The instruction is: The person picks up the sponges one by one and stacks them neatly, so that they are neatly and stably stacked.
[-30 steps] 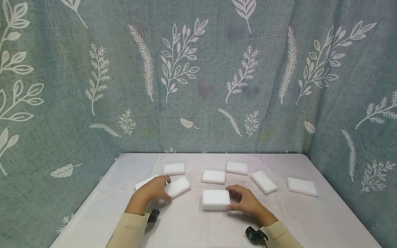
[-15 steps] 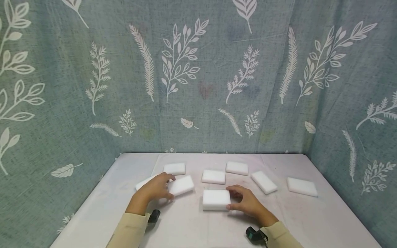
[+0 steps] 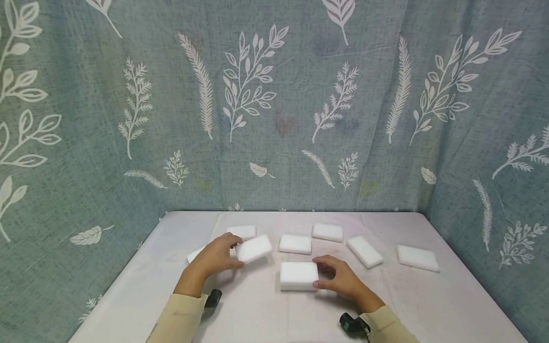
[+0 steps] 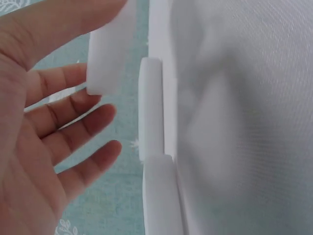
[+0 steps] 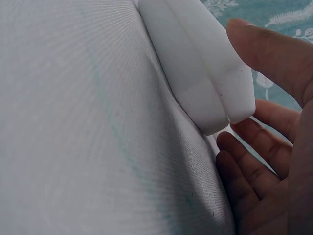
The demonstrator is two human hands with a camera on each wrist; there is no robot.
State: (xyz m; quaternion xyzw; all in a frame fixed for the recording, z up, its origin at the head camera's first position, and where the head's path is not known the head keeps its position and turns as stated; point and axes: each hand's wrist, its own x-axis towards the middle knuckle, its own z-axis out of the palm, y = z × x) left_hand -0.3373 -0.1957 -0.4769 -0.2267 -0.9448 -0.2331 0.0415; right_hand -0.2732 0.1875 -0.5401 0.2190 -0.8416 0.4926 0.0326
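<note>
My left hand [image 3: 216,257] pinches a white sponge [image 3: 254,248] between thumb and fingers. In the left wrist view that sponge [image 4: 108,61] hangs above the table, apart from the two sponges lying beyond it. My right hand [image 3: 340,280] holds the right end of a stack of two white sponges [image 3: 299,276], one lying flat on the other. The right wrist view shows the seam between the stacked sponges [image 5: 195,63], the thumb at the upper one and the fingers at the far side.
Other white sponges lie singly on the white table [image 3: 257,309]: one partly behind the left hand [image 3: 195,255], one at the back left [image 3: 242,232], and several from the middle [image 3: 295,244] to the far right [image 3: 417,258]. A patterned curtain [image 3: 274,119] encloses the table's back and sides.
The left hand's sponge has risen off the table and moved a little to the right, toward the stack. My right hand and the stack have stayed in place.
</note>
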